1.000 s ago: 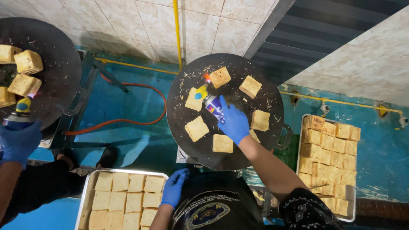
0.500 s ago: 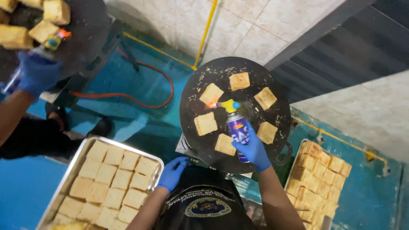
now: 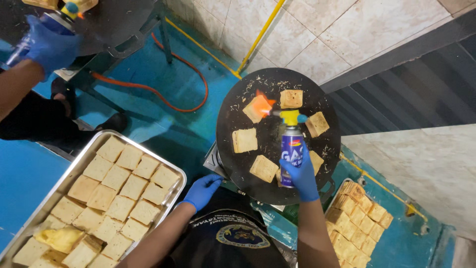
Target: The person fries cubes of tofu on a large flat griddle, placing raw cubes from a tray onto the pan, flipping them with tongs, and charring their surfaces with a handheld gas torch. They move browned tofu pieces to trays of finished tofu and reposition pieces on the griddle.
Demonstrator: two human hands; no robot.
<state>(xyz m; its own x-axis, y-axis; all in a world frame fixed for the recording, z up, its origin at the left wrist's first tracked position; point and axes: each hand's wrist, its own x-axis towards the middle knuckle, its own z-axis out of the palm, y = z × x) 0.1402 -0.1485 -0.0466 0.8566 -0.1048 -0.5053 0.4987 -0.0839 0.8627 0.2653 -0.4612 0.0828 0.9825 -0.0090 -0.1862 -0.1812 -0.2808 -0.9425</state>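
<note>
My right hand (image 3: 301, 177), in a blue glove, grips a blue gas torch can (image 3: 291, 151) with a yellow nozzle over a round black griddle (image 3: 233, 106). Its flame plays on one square bread slice (image 3: 258, 107) at the griddle's upper left. Several more slices lie around the plate, such as the slice (image 3: 244, 140) at the left. My left hand (image 3: 202, 190), also gloved in blue, rests with fingers apart at the griddle's near left edge, beside a metal tray (image 3: 177, 173) of cut squares.
Another person's gloved hand (image 3: 49, 45) holds a second torch over another black griddle (image 3: 119, 20) at top left. An orange hose (image 3: 163, 92) curls on the blue floor. A second tray of squares (image 3: 357, 223) sits at lower right. A tiled wall rises behind.
The view has swung, so the griddle sits further right. The torch flame has moved onto the upper-left slice. My left hand stays by the tray and griddle edge.
</note>
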